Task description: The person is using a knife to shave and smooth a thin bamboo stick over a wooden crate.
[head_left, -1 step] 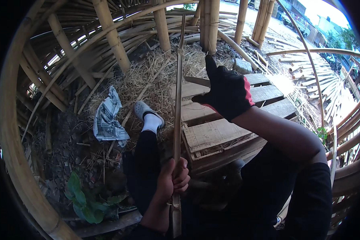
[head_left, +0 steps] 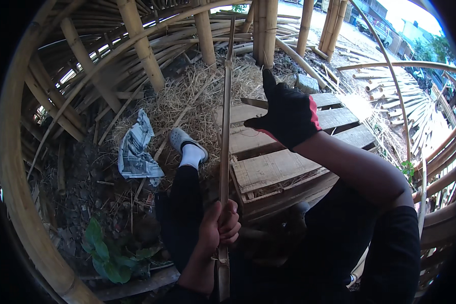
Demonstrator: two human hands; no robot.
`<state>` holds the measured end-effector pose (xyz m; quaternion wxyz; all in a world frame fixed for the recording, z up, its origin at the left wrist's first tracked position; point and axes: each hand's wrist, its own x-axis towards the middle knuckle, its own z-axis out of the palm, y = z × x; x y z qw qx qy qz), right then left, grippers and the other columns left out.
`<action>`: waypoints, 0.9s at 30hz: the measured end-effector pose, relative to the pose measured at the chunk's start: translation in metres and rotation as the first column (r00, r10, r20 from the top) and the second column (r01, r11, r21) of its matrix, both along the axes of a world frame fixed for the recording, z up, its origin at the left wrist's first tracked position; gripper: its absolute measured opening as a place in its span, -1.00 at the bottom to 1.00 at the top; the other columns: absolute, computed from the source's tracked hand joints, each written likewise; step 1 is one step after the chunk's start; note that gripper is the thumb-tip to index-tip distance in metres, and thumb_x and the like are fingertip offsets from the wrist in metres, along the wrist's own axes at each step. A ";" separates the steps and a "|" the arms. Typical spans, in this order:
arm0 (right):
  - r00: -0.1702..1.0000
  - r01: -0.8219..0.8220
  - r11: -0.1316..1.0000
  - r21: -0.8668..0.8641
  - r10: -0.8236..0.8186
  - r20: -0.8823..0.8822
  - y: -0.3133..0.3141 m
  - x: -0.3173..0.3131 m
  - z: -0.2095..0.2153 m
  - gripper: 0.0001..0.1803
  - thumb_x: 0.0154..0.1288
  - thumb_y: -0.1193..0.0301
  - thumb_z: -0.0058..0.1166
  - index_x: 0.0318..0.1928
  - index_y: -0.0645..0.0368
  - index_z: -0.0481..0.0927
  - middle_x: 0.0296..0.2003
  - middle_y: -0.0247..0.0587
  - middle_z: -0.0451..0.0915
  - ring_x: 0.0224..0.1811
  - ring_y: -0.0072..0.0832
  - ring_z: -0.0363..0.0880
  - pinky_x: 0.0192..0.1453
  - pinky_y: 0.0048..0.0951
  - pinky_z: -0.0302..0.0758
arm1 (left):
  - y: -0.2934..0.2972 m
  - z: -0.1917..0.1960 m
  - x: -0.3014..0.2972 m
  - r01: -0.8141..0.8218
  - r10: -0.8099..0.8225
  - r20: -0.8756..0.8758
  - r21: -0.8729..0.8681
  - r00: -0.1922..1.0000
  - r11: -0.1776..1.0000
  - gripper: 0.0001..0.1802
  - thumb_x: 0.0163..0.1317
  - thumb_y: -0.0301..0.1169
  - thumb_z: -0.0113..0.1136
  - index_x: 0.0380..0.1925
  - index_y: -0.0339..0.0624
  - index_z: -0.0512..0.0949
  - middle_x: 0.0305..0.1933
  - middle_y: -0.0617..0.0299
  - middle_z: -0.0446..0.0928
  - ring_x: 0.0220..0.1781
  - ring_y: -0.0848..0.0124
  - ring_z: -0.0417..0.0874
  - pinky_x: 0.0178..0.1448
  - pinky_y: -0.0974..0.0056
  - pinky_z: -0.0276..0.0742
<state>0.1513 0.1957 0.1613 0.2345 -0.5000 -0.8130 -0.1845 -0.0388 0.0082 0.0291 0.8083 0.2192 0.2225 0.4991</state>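
My bare left hand (head_left: 221,227) is wrapped round a long split bamboo strip (head_left: 225,137), which stands nearly upright in the view and reaches far ahead of me. My right hand (head_left: 290,115) wears a black glove with red trim. Its thumb and index finger stretch out, while the other fingers curl round a knife (head_left: 254,103) whose handle is hidden in the glove. The blade points left toward the strip, with a small gap between them. Both hand and knife are over a wooden slatted platform (head_left: 271,169).
Crumpled newspaper (head_left: 137,149) lies on the ground left of my clog-shod foot (head_left: 181,142). Dry straw (head_left: 187,96) covers the soil ahead. Bamboo posts (head_left: 143,45) and a thick curved pole (head_left: 15,152) stand around me. A leafy plant (head_left: 104,253) grows at lower left.
My right hand and the knife have shifted slightly to the right, a little farther from the bamboo strip. My left hand and the strip look still.
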 end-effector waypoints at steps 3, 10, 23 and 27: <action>0.997 0.073 0.996 -0.054 -0.073 0.003 0.017 0.008 -0.005 0.23 -0.11 -0.22 0.35 0.41 0.30 0.13 -0.22 -0.08 0.58 -0.20 -0.24 0.64 -0.14 -0.26 0.51 | -0.004 0.009 0.003 -0.014 0.015 -0.058 0.029 0.998 0.999 -0.46 0.46 0.13 -0.23 -0.19 -0.16 0.38 -0.71 0.48 0.02 -0.75 0.68 0.01 -0.70 0.50 -0.05; 0.995 0.091 0.993 -0.076 -0.093 -0.026 0.023 0.011 0.003 0.23 -0.11 -0.24 0.34 0.42 0.30 0.14 -0.12 -0.04 0.60 -0.11 -0.21 0.64 -0.05 -0.22 0.54 | -0.009 0.015 0.005 0.070 -0.061 -0.068 0.151 0.996 0.986 -0.39 0.46 0.11 -0.19 -0.07 -0.34 0.40 -0.73 0.46 0.08 -0.76 0.67 0.07 -0.73 0.51 0.01; 0.997 0.073 0.995 -0.073 -0.073 -0.004 0.007 0.009 0.018 0.23 -0.11 -0.41 0.19 0.36 0.29 0.23 -0.26 -0.04 0.62 -0.28 -0.19 0.68 -0.21 -0.25 0.59 | -0.002 0.014 0.007 0.003 0.021 -0.310 0.076 0.951 0.997 -0.42 0.45 0.05 -0.09 -0.05 -0.35 0.46 -0.64 0.50 0.11 -0.70 0.73 0.07 -0.65 0.54 0.02; 0.994 0.099 0.994 -0.046 -0.097 0.044 0.010 0.010 0.017 0.29 -0.12 -0.46 0.16 0.40 0.28 0.16 -0.22 -0.01 0.61 -0.29 -0.21 0.67 -0.27 -0.26 0.58 | 0.000 0.016 0.009 -0.040 0.076 -0.383 0.099 0.921 0.994 -0.38 0.44 0.08 -0.08 -0.11 -0.42 0.43 -0.69 0.46 0.09 -0.74 0.70 0.07 -0.67 0.50 -0.01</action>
